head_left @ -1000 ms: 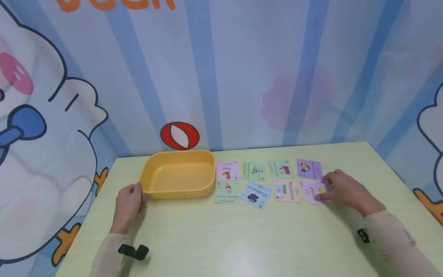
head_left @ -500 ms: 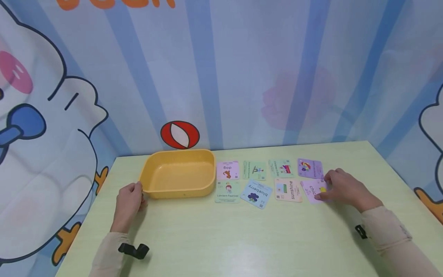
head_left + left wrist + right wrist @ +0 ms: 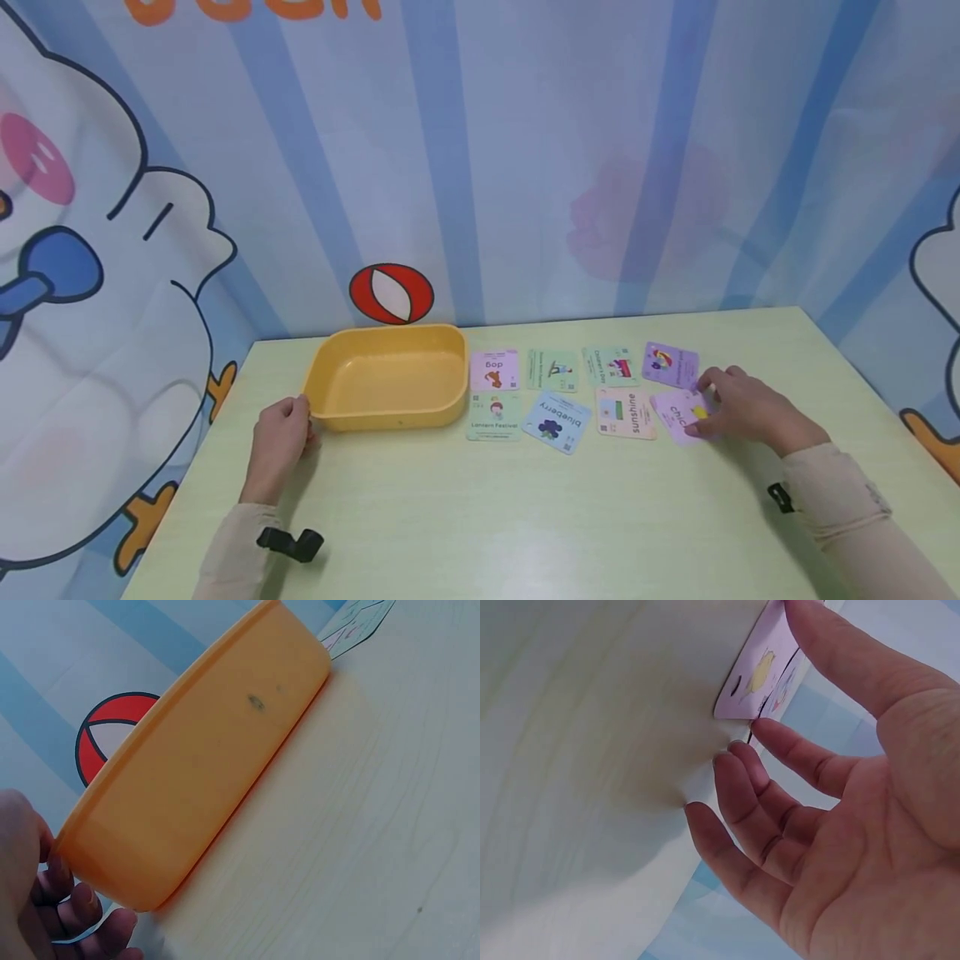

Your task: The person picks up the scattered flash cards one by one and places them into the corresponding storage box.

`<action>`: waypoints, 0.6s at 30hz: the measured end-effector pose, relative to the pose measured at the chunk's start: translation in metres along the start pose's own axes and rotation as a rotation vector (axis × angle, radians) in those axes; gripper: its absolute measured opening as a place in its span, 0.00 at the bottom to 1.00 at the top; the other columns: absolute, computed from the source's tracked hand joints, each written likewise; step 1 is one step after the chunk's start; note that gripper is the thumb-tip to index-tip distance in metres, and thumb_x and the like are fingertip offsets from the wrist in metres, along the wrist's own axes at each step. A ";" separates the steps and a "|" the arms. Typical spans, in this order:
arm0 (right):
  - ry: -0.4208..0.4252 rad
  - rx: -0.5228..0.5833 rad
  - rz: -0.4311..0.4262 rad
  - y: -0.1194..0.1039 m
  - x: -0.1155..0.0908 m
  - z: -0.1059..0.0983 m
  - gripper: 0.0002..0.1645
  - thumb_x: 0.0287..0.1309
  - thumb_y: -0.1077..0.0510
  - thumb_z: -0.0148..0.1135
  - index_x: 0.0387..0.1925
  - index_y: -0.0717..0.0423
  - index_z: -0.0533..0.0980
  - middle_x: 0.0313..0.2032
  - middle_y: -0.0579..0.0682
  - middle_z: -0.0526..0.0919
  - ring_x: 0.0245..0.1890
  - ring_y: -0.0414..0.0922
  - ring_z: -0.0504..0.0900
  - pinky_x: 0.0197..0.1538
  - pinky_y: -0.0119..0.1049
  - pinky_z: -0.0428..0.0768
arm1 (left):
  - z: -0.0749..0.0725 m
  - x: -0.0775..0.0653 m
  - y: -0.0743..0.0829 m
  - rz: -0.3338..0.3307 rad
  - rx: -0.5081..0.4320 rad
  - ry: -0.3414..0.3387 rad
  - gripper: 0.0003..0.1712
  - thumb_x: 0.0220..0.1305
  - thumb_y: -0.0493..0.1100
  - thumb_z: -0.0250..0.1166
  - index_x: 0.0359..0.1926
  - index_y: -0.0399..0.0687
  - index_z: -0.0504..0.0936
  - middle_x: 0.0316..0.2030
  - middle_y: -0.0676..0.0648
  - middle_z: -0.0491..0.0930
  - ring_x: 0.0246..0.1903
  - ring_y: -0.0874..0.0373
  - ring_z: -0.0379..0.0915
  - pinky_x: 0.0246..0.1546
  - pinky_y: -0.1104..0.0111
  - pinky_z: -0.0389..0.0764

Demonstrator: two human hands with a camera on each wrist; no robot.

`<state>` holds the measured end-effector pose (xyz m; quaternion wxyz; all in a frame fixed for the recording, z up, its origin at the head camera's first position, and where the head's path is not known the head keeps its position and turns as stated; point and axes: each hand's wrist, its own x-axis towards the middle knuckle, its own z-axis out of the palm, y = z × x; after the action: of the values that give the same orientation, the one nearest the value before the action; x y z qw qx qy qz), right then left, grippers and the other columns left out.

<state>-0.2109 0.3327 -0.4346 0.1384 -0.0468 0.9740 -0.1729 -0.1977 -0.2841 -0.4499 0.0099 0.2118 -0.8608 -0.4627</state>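
Observation:
At the left, my left hand [image 3: 277, 442] grips the near left corner of a yellow plastic tray [image 3: 386, 421]; its fingers curl by the tray's outer wall [image 3: 202, 765] in the left wrist view. My right hand [image 3: 753, 410] holds the lilac "chick" word card [image 3: 670, 414] at its edges, thumb at the near side and index finger at the far corner. In the right wrist view this card [image 3: 759, 671] lies low over the table, the other fingers bent beside it. Just beyond is a darker purple card [image 3: 670, 365] with a colourful picture, close to the index fingertip.
Left of the chick card lie the "sunshine" card [image 3: 626, 413], "blueberry" card [image 3: 557, 422] and "Lantern Festival" card [image 3: 493, 417]. Behind them are the "dog" card [image 3: 494, 370], a green card [image 3: 552, 370] and the "Children's Day" card [image 3: 611, 367]. A printed cloth [image 3: 525, 167] stands behind the table.
The chick card has turned slightly under my right fingers, and the purple card beyond it has tilted a little. My left hand and the tray stay put.

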 end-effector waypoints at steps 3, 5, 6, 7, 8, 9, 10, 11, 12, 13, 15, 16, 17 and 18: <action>-0.021 -0.002 -0.005 0.000 0.000 -0.002 0.52 0.45 0.39 0.80 0.62 0.65 0.69 0.50 0.68 0.72 0.43 0.59 0.75 0.42 0.53 0.77 | 0.000 0.000 0.000 -0.010 0.005 -0.003 0.27 0.78 0.56 0.40 0.39 0.39 0.74 0.28 0.47 0.72 0.30 0.53 0.71 0.29 0.67 0.75; -0.030 -0.006 -0.013 0.000 0.000 -0.003 0.51 0.45 0.39 0.80 0.62 0.63 0.68 0.50 0.67 0.73 0.43 0.58 0.75 0.43 0.53 0.77 | 0.001 0.000 0.000 -0.015 0.005 -0.002 0.26 0.78 0.56 0.40 0.39 0.39 0.74 0.28 0.47 0.72 0.30 0.52 0.71 0.29 0.67 0.75; -0.037 -0.006 -0.018 0.000 0.001 -0.003 0.50 0.46 0.40 0.79 0.62 0.62 0.68 0.50 0.66 0.72 0.43 0.58 0.75 0.43 0.53 0.77 | 0.001 0.000 0.000 -0.016 0.004 0.000 0.26 0.77 0.56 0.40 0.39 0.39 0.74 0.28 0.47 0.73 0.30 0.52 0.71 0.29 0.67 0.75; -0.042 -0.008 -0.021 0.000 0.001 -0.004 0.49 0.46 0.40 0.79 0.62 0.61 0.68 0.49 0.66 0.72 0.42 0.58 0.75 0.43 0.53 0.77 | 0.001 0.000 0.000 -0.016 0.003 0.001 0.26 0.77 0.56 0.40 0.39 0.39 0.74 0.28 0.47 0.73 0.30 0.52 0.71 0.29 0.67 0.75; -0.047 -0.009 -0.022 0.000 0.001 -0.004 0.48 0.47 0.40 0.79 0.62 0.60 0.68 0.49 0.65 0.72 0.42 0.58 0.75 0.42 0.53 0.77 | 0.000 0.000 0.000 -0.013 0.003 0.003 0.26 0.77 0.55 0.40 0.39 0.39 0.74 0.28 0.47 0.73 0.30 0.52 0.71 0.29 0.67 0.75; -0.055 -0.008 -0.021 -0.001 0.000 -0.005 0.48 0.47 0.41 0.79 0.62 0.59 0.68 0.49 0.65 0.72 0.42 0.58 0.74 0.42 0.53 0.76 | 0.000 0.000 0.000 -0.012 0.003 0.003 0.26 0.77 0.55 0.40 0.39 0.39 0.74 0.28 0.47 0.73 0.30 0.53 0.71 0.29 0.67 0.75; -0.062 -0.005 -0.020 -0.001 0.000 -0.005 0.47 0.48 0.41 0.79 0.62 0.58 0.68 0.49 0.65 0.71 0.42 0.58 0.74 0.42 0.53 0.76 | 0.000 0.000 0.000 -0.010 0.003 0.004 0.26 0.77 0.55 0.40 0.39 0.39 0.74 0.28 0.47 0.73 0.30 0.53 0.71 0.29 0.67 0.75; -0.068 -0.003 -0.018 -0.002 0.000 -0.005 0.46 0.48 0.42 0.79 0.61 0.58 0.68 0.49 0.64 0.71 0.42 0.58 0.74 0.42 0.52 0.76 | 0.000 0.000 0.000 -0.007 0.003 0.004 0.26 0.77 0.55 0.40 0.39 0.39 0.74 0.28 0.47 0.73 0.29 0.53 0.71 0.29 0.67 0.75; -0.074 -0.001 -0.016 -0.002 0.000 -0.005 0.45 0.48 0.43 0.79 0.60 0.58 0.68 0.48 0.64 0.71 0.42 0.58 0.74 0.42 0.52 0.75 | 0.000 0.000 0.000 -0.005 0.005 0.003 0.26 0.77 0.55 0.40 0.39 0.39 0.74 0.28 0.47 0.73 0.29 0.53 0.72 0.29 0.67 0.75; -0.076 -0.001 -0.014 -0.002 0.000 -0.006 0.44 0.48 0.43 0.79 0.60 0.58 0.68 0.48 0.64 0.71 0.42 0.57 0.74 0.42 0.52 0.75 | 0.000 0.000 0.000 -0.005 0.005 0.002 0.26 0.77 0.55 0.40 0.38 0.39 0.74 0.28 0.47 0.73 0.29 0.53 0.71 0.29 0.67 0.75; -0.078 0.004 -0.007 -0.002 0.000 -0.006 0.44 0.48 0.44 0.79 0.58 0.60 0.68 0.48 0.64 0.71 0.42 0.57 0.73 0.43 0.51 0.75 | 0.000 0.000 0.001 -0.006 0.006 -0.002 0.26 0.77 0.55 0.40 0.38 0.39 0.74 0.28 0.48 0.73 0.29 0.53 0.72 0.29 0.67 0.75; -0.078 0.007 -0.002 -0.002 0.000 -0.005 0.44 0.47 0.44 0.80 0.58 0.61 0.68 0.48 0.64 0.71 0.42 0.57 0.73 0.43 0.52 0.75 | 0.000 0.000 0.001 -0.007 0.005 -0.003 0.26 0.77 0.55 0.40 0.38 0.38 0.74 0.27 0.48 0.73 0.29 0.53 0.72 0.29 0.66 0.75; -0.076 0.010 0.004 -0.002 0.001 -0.005 0.45 0.47 0.44 0.80 0.58 0.63 0.68 0.48 0.64 0.71 0.42 0.58 0.73 0.44 0.52 0.75 | 0.000 0.000 0.001 -0.008 0.006 -0.005 0.26 0.77 0.55 0.40 0.39 0.38 0.74 0.27 0.48 0.73 0.29 0.53 0.72 0.29 0.66 0.76; -0.074 0.014 0.010 -0.002 0.001 -0.005 0.46 0.46 0.44 0.81 0.58 0.64 0.67 0.48 0.64 0.71 0.43 0.58 0.73 0.45 0.52 0.75 | 0.000 0.000 0.001 -0.010 0.006 -0.006 0.26 0.77 0.55 0.40 0.39 0.38 0.74 0.27 0.48 0.73 0.29 0.53 0.72 0.29 0.66 0.76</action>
<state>-0.2130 0.3324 -0.4296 0.1756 -0.0472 0.9673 -0.1769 -0.1983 -0.2841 -0.4491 0.0043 0.2147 -0.8612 -0.4606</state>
